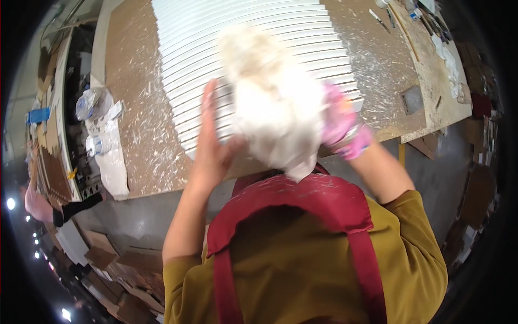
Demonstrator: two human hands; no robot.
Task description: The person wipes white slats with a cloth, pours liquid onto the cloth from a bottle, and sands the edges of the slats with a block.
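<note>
A crumpled white cloth (pixel 278 102), stained tan near its far end and smeared by motion, hangs above the table in front of my chest. My right hand (pixel 340 119), in a pink patterned glove, grips its right side; the cloth hides part of the fingers. Bare and with fingers stretched out, my left hand (pixel 216 129) is just left of the cloth, its thumb toward it. Whether that thumb touches the cloth I cannot tell. Beneath lie several long white slats (pixel 189 70), side by side in a close row.
The brown worktable (pixel 137 129) is streaked with white. At its left are a plastic-wrapped container (pixel 89 105) and a white sheet (pixel 110 162). A knife-like tool (pixel 379 20) lies far right, above a grey square plate (pixel 411 100). Another person (pixel 38 202) is at the far left.
</note>
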